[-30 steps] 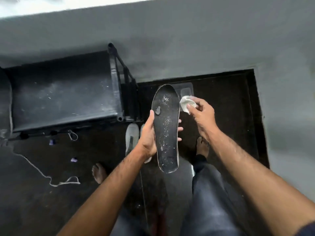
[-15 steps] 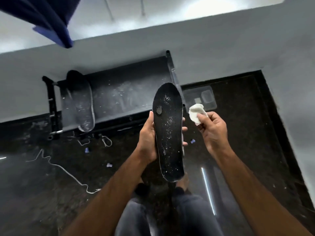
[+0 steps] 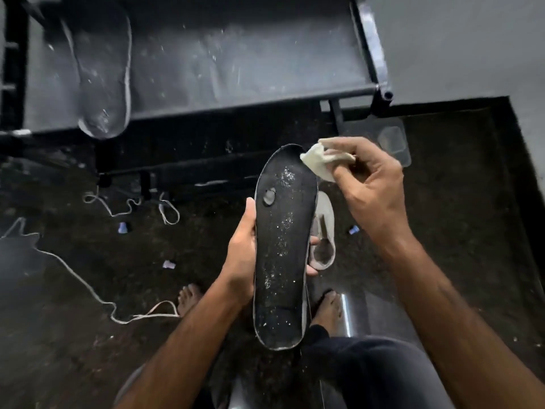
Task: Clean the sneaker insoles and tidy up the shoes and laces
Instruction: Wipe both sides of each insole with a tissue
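Note:
My left hand (image 3: 240,255) grips a long black insole (image 3: 281,249) by its edge, held upright in front of me; white specks and a grey patch mark its surface. My right hand (image 3: 373,188) pinches a crumpled white cloth (image 3: 320,163) that touches the insole's top right tip. A second dark insole (image 3: 100,72) lies on the black rack's shelf at the upper left. A white sneaker (image 3: 324,231) sits on the floor, partly hidden behind the held insole. White laces (image 3: 79,278) trail over the dark floor at the left.
A black metal shoe rack (image 3: 236,66) fills the top of the view against a grey wall. A clear plastic tray (image 3: 395,140) lies by its right leg. Small blue-white scraps (image 3: 123,228) dot the floor. My bare feet (image 3: 188,299) stand below the insole.
The view has tilted down and closer to the rack. My right hand has brought the cloth in from beside the insole onto its top tip. The left hand's grip is unchanged.

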The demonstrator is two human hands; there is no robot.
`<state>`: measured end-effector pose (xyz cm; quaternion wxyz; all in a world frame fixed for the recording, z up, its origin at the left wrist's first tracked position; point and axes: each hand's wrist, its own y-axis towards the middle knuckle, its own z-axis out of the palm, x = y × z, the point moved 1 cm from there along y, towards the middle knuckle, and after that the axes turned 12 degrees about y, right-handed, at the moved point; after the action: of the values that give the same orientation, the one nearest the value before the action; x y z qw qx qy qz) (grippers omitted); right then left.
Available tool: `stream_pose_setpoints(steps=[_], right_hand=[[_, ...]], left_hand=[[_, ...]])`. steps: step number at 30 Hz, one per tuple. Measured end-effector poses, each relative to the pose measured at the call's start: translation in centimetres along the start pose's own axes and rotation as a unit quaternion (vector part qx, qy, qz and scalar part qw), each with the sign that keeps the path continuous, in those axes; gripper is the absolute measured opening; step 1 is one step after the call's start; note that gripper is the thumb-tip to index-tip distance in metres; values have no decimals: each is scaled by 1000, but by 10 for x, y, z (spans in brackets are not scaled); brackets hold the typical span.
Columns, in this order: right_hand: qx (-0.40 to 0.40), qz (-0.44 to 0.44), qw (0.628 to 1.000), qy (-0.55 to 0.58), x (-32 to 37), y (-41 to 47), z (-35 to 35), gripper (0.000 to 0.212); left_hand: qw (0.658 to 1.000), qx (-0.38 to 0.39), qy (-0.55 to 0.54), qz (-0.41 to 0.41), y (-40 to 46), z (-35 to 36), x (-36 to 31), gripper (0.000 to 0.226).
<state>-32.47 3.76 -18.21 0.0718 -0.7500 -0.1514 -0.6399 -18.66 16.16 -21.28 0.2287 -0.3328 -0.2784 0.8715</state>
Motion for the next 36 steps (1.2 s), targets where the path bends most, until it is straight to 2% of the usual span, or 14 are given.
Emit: stream_pose_setpoints(steps=[3,7,12,18,21,25,27,30,32,34,36], right_hand=[[107,-122,980,-116,-25,-18,20,22],[273,-263,896,-232,-54,-31,37,23],[273,-313,873,-256,-56,-39,31,24],[293,-354,840,-287,-38,-63,26,28],[257,-364,857,-260,-7,-86,25,24],[272,-367,854,-248,29,-133,37,28],[258,-346,883,-185,39,-152,40,26],[171,-266,947,-49,40,-169,40,25],[144,-179,973,19,31,-177,42,27],[174,-103,976,87,22,-184,47,24],[217,-66,964,137,19,-191,51,17]], left_hand=[[1000,22,-12,10,6,-21,22,84],[999,46,4,10,12,-36,35,85],[996,65,-3,63,9,-33,46,77],[983,39,121,135,-18,-24,60,83],[978,16,108,176,-55,-6,72,80],[974,-36,78,212,-106,-3,102,77],[972,-65,68,217,-122,-11,115,76],[973,-80,37,214,-140,-25,130,76],[972,-87,33,215,-147,-35,139,76],[972,-93,32,215,-152,-43,147,76],[971,-95,30,216,-155,-51,150,77]])
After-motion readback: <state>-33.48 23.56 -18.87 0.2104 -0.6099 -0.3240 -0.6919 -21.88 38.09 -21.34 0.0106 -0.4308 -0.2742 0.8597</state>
